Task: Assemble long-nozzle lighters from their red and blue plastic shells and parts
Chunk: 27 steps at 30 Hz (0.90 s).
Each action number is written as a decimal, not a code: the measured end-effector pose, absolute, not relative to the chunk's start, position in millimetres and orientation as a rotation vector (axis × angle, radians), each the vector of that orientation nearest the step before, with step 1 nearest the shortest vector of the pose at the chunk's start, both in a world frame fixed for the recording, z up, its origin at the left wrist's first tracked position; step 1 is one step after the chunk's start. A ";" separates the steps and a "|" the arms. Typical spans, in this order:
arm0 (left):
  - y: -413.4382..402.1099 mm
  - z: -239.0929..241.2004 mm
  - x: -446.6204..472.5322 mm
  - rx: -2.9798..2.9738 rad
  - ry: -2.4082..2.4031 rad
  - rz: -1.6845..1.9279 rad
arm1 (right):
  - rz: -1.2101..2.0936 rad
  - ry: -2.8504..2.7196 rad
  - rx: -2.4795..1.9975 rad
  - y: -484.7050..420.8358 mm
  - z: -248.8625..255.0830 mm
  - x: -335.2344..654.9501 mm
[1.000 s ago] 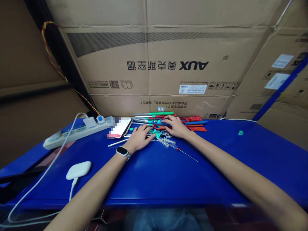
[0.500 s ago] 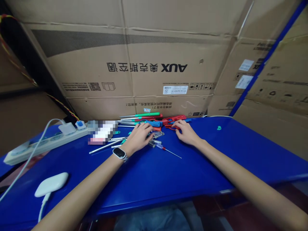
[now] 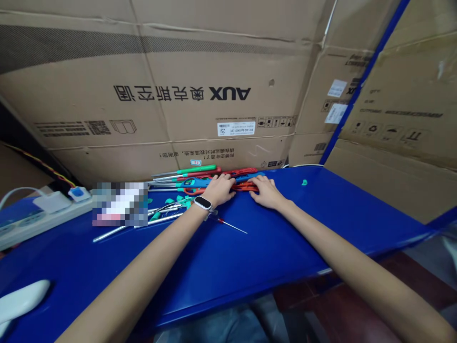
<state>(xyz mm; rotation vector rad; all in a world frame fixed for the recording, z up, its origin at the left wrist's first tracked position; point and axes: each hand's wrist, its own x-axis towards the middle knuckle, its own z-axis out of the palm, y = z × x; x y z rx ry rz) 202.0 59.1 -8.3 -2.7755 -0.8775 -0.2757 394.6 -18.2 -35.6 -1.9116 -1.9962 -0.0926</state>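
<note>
A heap of tools with red, blue and green handles lies at the back of the blue table, against the cardboard boxes. My left hand, a white band on its wrist, rests palm down on the red and blue handles with its fingers curled over them. Just to its right, my right hand lies flat with fingers stretched onto the red tool. A thin red-handled screwdriver lies in front of my left wrist. Long metal shafts stick out to the left.
Large cardboard boxes wall in the back and right side. A white power strip with plugs sits at the left, a white charger near the front left corner. A small green piece lies at the back right.
The view has swung to the right. My left hand has moved right and back from the loose screwdrivers onto the red and blue handles, close beside my right hand.
</note>
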 end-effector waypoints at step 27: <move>10.2 6.9 73.5 -2.619 -0.490 -0.604 | 0.073 -2.063 -1.232 -69.2 -17.5 309.5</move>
